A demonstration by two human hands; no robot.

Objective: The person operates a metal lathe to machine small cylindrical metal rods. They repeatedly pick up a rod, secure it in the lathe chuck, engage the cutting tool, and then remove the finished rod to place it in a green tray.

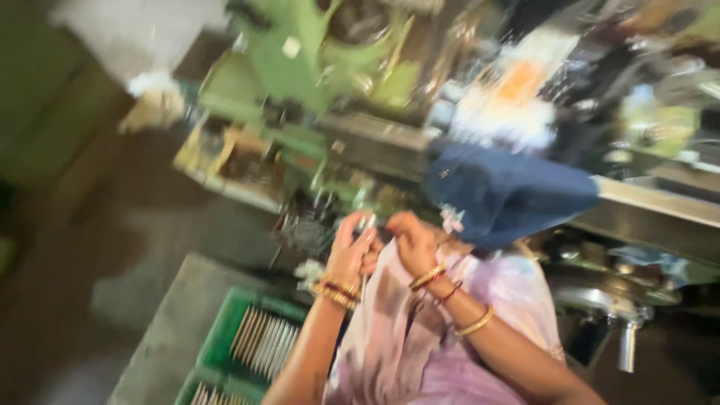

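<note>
Hands are meeting at frame centre, in front of a green machine (300, 67). The left hand (351, 251) is closing its fingers around a small metal part (367, 223), which is showing just above the fingertips; motion blur is hiding the exact contact. The right hand (412, 241) is curling just beside it; whether it is gripping anything cannot be told. Both wrists are wearing bangles (427, 277). A blue cloth (510, 191) is lying over the machine bed behind the hands. A green crate (225, 337) holding rows of metal rods (262, 341) is sitting below the left forearm.
</note>
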